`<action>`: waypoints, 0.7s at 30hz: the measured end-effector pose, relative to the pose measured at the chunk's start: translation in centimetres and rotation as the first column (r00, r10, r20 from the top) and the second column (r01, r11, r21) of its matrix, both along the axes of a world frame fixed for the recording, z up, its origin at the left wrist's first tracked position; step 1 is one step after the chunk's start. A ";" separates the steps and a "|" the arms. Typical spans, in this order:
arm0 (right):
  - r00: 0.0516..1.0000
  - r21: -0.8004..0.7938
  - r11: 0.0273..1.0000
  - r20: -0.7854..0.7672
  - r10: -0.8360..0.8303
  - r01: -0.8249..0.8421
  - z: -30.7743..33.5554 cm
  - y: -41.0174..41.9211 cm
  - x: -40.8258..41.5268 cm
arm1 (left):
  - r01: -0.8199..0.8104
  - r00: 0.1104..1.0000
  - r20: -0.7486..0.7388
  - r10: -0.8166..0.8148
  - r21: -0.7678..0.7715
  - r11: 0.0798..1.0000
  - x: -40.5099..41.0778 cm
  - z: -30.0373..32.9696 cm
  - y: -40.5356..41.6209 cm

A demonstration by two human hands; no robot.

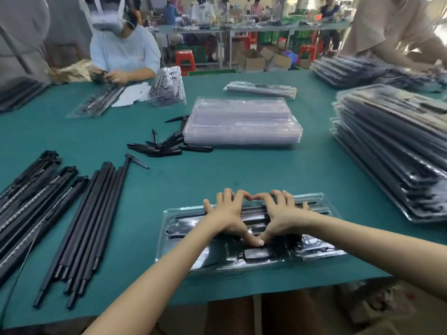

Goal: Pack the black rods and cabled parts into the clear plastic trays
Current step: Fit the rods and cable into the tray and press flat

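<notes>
A clear plastic tray [169, 238] lies on the green table in front of me, with black rods and cabled parts inside it. My left hand [229, 213] and my right hand [280, 213] both rest on top of it. Their fingers are arched and spread, the index fingertips meet at the far side, and the thumb tips meet at the near side. Neither hand grips anything. Loose black rods [89, 226] lie to the left, with cabled parts [31, 189] beyond them.
A stack of empty clear trays [242, 122] sits mid-table, with short black pieces [164, 146] scattered at its left. Packed trays [391, 153] are piled high at the right. One person [123, 52] works across the table, and another [399, 27] leans in at the far right.
</notes>
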State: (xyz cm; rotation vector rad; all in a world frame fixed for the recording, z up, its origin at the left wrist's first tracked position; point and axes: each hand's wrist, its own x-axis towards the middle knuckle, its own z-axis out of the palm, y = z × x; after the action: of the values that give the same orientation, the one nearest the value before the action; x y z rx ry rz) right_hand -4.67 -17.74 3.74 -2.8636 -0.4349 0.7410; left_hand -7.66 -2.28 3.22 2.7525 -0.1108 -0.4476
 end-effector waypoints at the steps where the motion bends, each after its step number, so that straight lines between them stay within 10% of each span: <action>1: 1.000 0.001 1.000 -0.010 0.005 -0.005 0.3 -0.1 0.0 | 0.033 0.999 0.019 -0.033 -0.016 0.999 -0.3 0.2 0.5; 8: 0.992 0.091 0.988 -0.021 0.124 -0.122 2.8 1.4 0.4 | -0.255 0.900 0.271 0.343 -0.312 0.915 -4.1 2.3 9.1; 12: 0.962 0.259 0.930 -0.008 0.272 -0.260 3.6 7.9 -0.7 | -0.471 0.861 0.037 0.507 -0.315 0.824 -6.7 2.5 14.6; 18: 0.891 0.123 0.884 -0.003 0.454 -0.451 2.6 16.3 -2.2 | -0.543 0.832 -0.243 0.499 -0.540 0.643 -12.2 1.9 15.1; 21: 0.853 0.015 0.853 -0.016 0.521 -0.521 2.3 17.7 -2.0 | -0.505 0.863 -0.271 0.426 -0.502 0.702 -14.2 1.5 13.8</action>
State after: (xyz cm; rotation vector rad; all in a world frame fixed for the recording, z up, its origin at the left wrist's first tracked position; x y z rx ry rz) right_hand -6.70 -0.04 6.08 -2.7343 -1.2427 0.8318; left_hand -21.81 11.53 4.72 2.0490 0.4270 -0.3777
